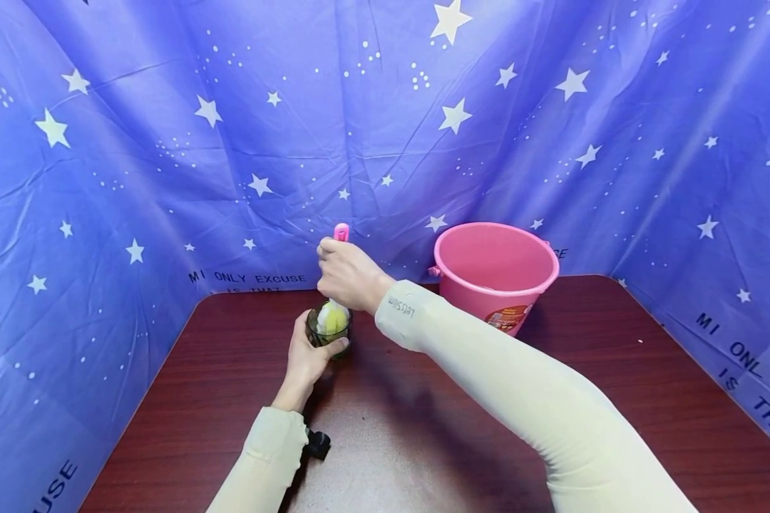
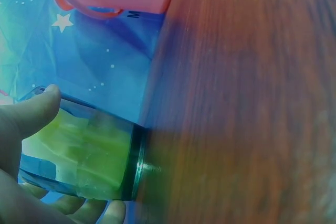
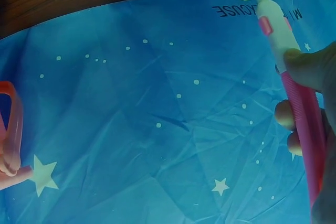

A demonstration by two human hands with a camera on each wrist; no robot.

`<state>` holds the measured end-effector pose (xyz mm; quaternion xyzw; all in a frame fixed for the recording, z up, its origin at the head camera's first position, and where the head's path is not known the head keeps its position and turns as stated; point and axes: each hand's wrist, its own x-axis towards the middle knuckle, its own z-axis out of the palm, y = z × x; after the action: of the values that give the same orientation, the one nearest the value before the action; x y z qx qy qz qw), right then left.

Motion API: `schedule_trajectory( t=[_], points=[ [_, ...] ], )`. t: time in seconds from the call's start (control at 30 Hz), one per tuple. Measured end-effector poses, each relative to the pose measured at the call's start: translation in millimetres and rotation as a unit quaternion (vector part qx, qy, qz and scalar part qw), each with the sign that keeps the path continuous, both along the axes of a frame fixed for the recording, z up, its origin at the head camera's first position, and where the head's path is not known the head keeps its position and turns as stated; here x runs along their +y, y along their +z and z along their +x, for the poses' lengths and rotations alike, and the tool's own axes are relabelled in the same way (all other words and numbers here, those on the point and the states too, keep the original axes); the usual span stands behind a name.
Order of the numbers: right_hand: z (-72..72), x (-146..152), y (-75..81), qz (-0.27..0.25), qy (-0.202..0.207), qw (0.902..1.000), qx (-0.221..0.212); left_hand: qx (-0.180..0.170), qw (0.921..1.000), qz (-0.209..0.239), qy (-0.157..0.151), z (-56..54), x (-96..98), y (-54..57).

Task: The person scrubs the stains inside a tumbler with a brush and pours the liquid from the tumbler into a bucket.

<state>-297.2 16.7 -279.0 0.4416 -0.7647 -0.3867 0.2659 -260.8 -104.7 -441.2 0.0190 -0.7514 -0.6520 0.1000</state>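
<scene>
My left hand (image 1: 308, 365) grips a dark green see-through cup (image 2: 100, 156), thumb on one side and fingers round the other. The cup stands on the table near its back edge. Inside it sits the yellow and white sponge head (image 1: 332, 319) of a cup brush. Above the cup, my right hand (image 1: 351, 276) holds the brush by its pink and white handle (image 3: 300, 98), which points upward. In the left wrist view the yellow-green sponge shows through the cup wall, reaching down near the base.
A pink bucket (image 1: 463, 296) with a label stands at the back, right of the cup. Behind the dark red wooden table (image 1: 199, 399) hangs a blue curtain (image 1: 372, 128) with white stars. A small black device (image 1: 319, 444) shows beside the left wrist.
</scene>
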Motion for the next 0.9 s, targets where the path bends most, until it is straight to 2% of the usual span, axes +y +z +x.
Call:
schedule_trajectory(
  t=[0.17,0.47,0.67,0.9],
  points=[
    [-0.1,0.8,0.6,-0.001,0.007,0.9999,-0.008,-0.006,1.0,0.003,-0.003,1.6,-0.7,0.1],
    [0.5,4.6,3.8,0.01,-0.001,0.9995,-0.029,0.004,1.0,-0.004,0.003,1.7,1.1,0.3],
    [0.8,5.3,5.5,0.01,0.014,0.9989,-0.045,0.007,0.9999,-0.009,0.005,1.0,1.3,0.1],
    [2.8,5.4,5.0,0.001,0.031,0.9988,-0.037,0.0,0.9998,-0.017,0.007,-0.3,0.3,-0.6]
  ],
)
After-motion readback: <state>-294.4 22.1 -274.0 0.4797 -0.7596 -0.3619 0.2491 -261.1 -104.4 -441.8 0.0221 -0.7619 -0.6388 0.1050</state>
